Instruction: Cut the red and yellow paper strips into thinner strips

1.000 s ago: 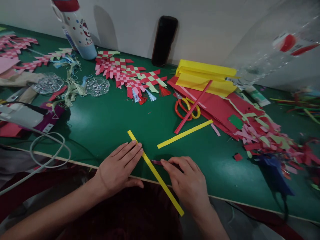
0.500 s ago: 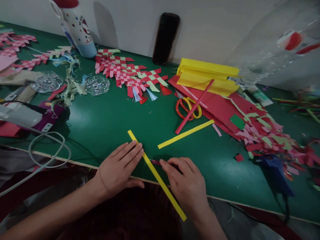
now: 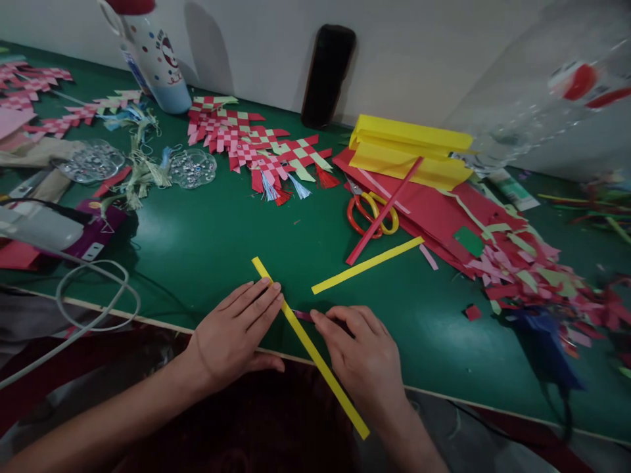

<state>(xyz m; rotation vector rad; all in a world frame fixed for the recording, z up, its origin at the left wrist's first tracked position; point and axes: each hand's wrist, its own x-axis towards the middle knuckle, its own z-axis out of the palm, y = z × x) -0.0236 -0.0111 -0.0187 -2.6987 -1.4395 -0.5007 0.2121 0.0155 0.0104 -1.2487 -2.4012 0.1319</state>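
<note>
A long yellow paper strip (image 3: 323,371) lies slantwise over the green table's front edge, its lower end reaching past it. My left hand (image 3: 236,326) rests with its fingers stretched out flat, the fingertips pressing the strip near its upper end; its thumb is apart. My right hand (image 3: 362,351) is closed around a slim purple-handled tool (image 3: 303,316) with a thin metal tip. That tip points left and meets or nearly meets the strip's right edge, just below my left fingertips. Most of the handle is hidden in my fingers. A second yellow strip (image 3: 367,265) lies beyond my right hand.
Scissors (image 3: 373,213) lie under a red strip (image 3: 384,210), beside red paper sheets (image 3: 428,217) and folded yellow paper (image 3: 409,144). Paper scraps (image 3: 532,263) cover the right. Woven paper fish (image 3: 246,141), bead trays (image 3: 192,168), a bottle (image 3: 160,66) and a phone (image 3: 328,75) are farther back.
My right hand has shifted slightly left and away from me, bringing the tool's tip a little higher along the strip. My left hand stays in place.
</note>
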